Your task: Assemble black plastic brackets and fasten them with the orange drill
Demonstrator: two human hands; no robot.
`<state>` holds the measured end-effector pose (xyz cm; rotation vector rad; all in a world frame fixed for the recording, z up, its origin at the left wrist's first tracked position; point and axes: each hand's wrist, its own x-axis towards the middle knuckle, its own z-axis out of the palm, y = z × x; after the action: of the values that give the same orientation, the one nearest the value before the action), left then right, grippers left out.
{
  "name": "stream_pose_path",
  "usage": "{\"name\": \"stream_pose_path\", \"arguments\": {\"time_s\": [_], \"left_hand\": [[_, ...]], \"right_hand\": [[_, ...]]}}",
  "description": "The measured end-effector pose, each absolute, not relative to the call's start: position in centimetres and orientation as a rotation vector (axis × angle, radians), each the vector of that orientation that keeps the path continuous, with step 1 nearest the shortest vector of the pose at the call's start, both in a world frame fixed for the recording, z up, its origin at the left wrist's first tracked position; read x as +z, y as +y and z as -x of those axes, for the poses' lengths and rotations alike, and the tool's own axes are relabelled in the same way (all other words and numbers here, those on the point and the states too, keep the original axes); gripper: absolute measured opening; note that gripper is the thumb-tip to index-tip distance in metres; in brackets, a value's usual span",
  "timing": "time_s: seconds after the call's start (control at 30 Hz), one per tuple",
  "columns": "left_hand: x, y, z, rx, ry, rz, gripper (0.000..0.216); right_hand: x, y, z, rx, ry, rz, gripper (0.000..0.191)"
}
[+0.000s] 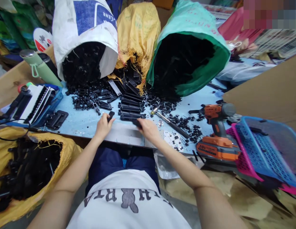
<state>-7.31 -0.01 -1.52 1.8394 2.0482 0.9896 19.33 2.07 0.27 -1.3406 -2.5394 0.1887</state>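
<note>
A seated person leans over a pale blue counter (86,122), both bare arms stretched forward. The left hand (103,125) is curled shut around a small black plastic clip (111,115), gripped between thumb and fingers just above the counter's near edge. The right hand (148,128) pinches a black plastic piece (136,122) at its fingertips, lying right beside a stack of long black bars (131,108) at the counter's middle. Behind the stack, a white sack (84,35), a yellow sack (138,31) and a green sack (190,60) lie tipped over, spilling black parts. An orange cordless drill (216,133) stands to the right, near a blue basket (267,149).
</note>
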Motion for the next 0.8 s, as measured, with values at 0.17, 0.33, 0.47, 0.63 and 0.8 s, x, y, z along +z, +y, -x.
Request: {"name": "stream_pose_path", "arguments": {"time_s": [0.17,0.33,0.47,0.63,0.8], "left_hand": [[-1.2,-2.5,2.0,1.18,1.6,-1.573,0.023],[0.0,-3.6,-1.4,1.254,1.373,-1.496,0.041],[1.0,-3.2,-1.5,1.327,1.441,-1.685,0.034],[1.2,-3.2,-2.5,1.452,1.488,-1.72,0.032],[1.9,-3.4,-3.6,1.689,1.493,-1.75,0.033]], "right_hand": [[-1.5,-0.8,-18.6,0.453,-2.612,1.191,0.045],[-1.0,-0.2,-17.9,1.34,-1.788,1.143,0.054],[-0.5,0.3,-18.4,1.361,-1.784,0.993,0.054],[-0.3,-0.1,-18.9,1.159,-1.954,0.934,0.05],[-0.4,-1.3,-17.9,0.99,-1.889,0.89,0.053]]}}
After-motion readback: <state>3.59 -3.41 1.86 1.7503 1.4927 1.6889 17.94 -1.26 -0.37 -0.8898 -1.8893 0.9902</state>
